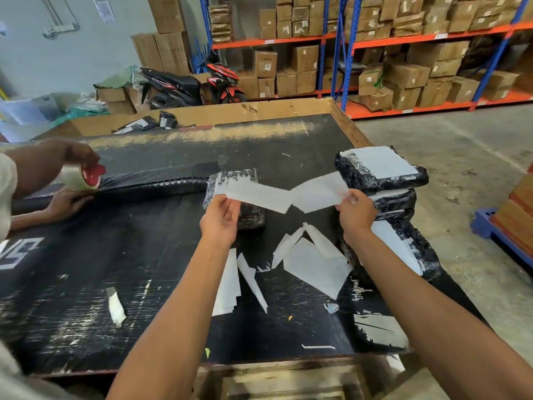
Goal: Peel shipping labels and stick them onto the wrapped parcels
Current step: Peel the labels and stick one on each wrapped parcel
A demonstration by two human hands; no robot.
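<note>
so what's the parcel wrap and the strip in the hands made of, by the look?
Parcel under the left hand: the parcel looks wrapped in black plastic film, glossy and crinkled, likely bubble wrap beneath. Strip between both hands, right hand: thin white paper, matte, probably label or backing; it twists and sags mid-span.

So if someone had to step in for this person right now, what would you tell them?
Left hand and right hand each pinch one end of a white label, stretched between them above the table.
A single wrapped parcel lies just behind the left hand; a stack of parcels stands at the right, the top one already labelled.
Peeled paper scraps litter the table.
Left: finish peeling, stick this label on the single parcel.
</note>
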